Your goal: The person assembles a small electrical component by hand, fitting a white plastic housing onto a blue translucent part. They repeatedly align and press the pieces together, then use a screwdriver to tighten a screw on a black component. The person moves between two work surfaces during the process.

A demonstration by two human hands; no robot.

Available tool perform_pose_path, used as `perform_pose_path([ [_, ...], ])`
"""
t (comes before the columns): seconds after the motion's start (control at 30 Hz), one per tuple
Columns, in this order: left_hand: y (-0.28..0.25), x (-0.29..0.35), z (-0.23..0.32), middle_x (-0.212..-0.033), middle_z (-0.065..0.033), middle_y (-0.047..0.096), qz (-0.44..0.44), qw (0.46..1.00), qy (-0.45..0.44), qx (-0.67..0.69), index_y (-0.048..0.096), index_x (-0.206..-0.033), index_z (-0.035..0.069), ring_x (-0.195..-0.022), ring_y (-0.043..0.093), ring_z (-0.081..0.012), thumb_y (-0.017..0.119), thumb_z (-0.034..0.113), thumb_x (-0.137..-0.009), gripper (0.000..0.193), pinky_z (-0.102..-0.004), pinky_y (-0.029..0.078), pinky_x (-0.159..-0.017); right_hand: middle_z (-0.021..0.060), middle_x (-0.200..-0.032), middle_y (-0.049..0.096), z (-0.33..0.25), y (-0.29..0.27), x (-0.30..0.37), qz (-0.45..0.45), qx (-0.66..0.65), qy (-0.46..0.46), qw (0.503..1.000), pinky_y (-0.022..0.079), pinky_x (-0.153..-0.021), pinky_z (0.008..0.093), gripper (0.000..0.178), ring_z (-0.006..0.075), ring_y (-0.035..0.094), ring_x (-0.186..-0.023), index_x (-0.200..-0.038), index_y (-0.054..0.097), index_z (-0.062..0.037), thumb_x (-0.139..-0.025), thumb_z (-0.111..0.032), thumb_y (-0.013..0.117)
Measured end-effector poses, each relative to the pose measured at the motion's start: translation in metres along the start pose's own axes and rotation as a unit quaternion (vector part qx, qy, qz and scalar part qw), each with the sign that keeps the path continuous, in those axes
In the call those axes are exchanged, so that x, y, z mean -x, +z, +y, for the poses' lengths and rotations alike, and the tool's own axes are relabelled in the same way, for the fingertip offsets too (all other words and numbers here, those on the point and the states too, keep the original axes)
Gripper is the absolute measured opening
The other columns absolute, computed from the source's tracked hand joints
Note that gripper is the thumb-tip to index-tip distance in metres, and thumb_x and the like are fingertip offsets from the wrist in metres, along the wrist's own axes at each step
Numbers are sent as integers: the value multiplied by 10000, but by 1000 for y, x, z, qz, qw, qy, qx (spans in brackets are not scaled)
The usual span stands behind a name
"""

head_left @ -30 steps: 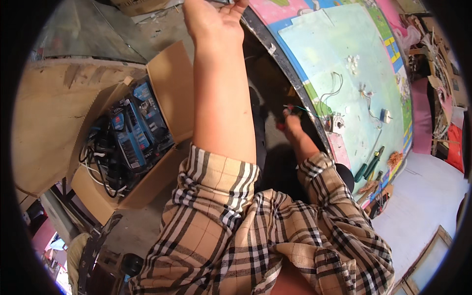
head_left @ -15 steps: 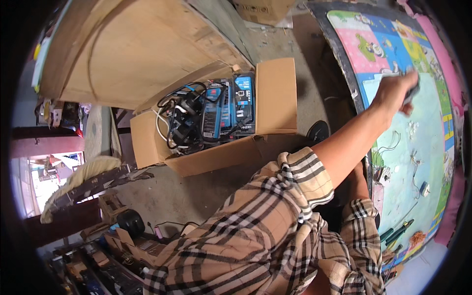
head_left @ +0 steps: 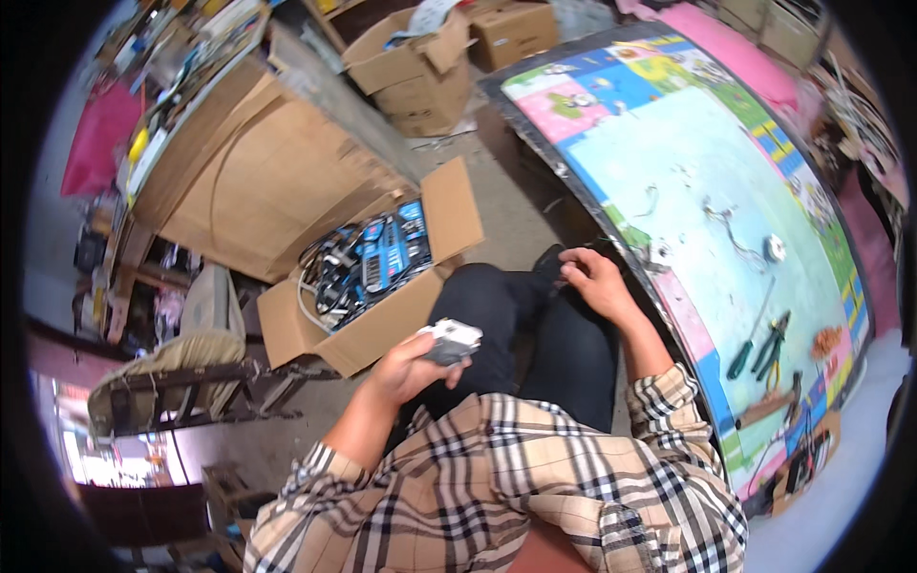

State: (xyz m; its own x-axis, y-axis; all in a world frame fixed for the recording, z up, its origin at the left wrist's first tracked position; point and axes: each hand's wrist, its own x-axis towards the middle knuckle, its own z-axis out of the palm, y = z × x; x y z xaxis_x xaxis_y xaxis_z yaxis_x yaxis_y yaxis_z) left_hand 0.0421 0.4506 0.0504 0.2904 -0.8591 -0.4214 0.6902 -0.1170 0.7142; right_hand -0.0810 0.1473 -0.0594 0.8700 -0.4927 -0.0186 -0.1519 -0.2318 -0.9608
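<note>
My left hand (head_left: pixel 406 371) is closed around a small boxy grey-and-white device (head_left: pixel 452 342), held above my left thigh. What kind of device it is, I cannot make out. Over my right knee, beside the table's near edge, my right hand (head_left: pixel 600 286) is open, its fingers loosely bent and nothing visible in them. To the left of my legs stands an open cardboard box (head_left: pixel 382 332) with its flaps folded out. Inside it are blue-and-black packages (head_left: pixel 387 250) and a tangle of dark and white cables (head_left: pixel 330 282).
The table (head_left: pixel 688 143) at right has a colourful mat, with a screwdriver (head_left: pixel 747 344), pliers (head_left: pixel 774 346), a hammer (head_left: pixel 769 406), a copper wire bundle (head_left: pixel 827 341), a small round white part (head_left: pixel 774 248) and loose wires (head_left: pixel 731 224). A wooden panel (head_left: pixel 258 181) leans behind the box; more cartons (head_left: pixel 415 91) stand farther back.
My left hand has swung back from over the table to above my left thigh, with the device still in it. My right hand, hidden earlier, now shows. The view has turned.
</note>
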Motion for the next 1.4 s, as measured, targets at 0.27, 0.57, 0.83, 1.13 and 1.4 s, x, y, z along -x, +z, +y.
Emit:
perform_pose_path([
  [0.27, 31, -18, -5, -1065, -214, 645, -80, 997, 21, -7, 471, -1303, -125, -856, 649, -258, 555, 351, -951, 598, -360, 527, -735, 168, -884, 636, 0, 17, -2, 48, 63, -58, 995, 499, -767, 385, 192, 329, 638, -863, -972, 656, -34, -860, -188, 632],
  [0.57, -51, -104, -10, -1034, -154, 657, -109, 994, -5, 6, 585, -1175, -43, -835, 651, -187, 545, 316, -984, 409, -312, 543, -696, 189, -894, 595, -28, 30, 0, 0, 250, -74, 965, 501, -726, 436, 166, 392, 617, -830, -954, 637, -31, -800, -82, 668],
  [0.83, -135, -144, -18, -973, -74, 668, -139, 978, -100, 119, 642, -1134, 1, -806, 631, -146, 572, 369, -956, 415, -292, 526, -677, 159, -968, 648, -23, 44, -40, -211, 351, -40, 912, 527, -683, 466, 205, 391, 636, -823, -991, 647, -115, -830, -242, 637],
  [1.13, -107, -57, 31, -912, -43, 670, 44, 956, -145, 249, 638, -1140, 90, -755, 641, -144, 583, 413, -949, 380, -298, 528, -621, 164, -907, 661, -42, 82, -49, -287, 394, 73, 870, 532, -724, 491, 198, 382, 658, -831, -877, 689, -75, -798, -244, 624],
  [1.4, -47, 148, 189, -936, -57, 682, 162, 956, -42, 242, 633, -1161, 34, -753, 657, -161, 561, 355, -968, 382, -316, 549, -624, 203, -1018, 631, -148, 112, -21, -603, 375, 74, 700, 496, -814, 518, 298, 398, 619, -971, -1014, 668, -83, -839, -304, 572],
])
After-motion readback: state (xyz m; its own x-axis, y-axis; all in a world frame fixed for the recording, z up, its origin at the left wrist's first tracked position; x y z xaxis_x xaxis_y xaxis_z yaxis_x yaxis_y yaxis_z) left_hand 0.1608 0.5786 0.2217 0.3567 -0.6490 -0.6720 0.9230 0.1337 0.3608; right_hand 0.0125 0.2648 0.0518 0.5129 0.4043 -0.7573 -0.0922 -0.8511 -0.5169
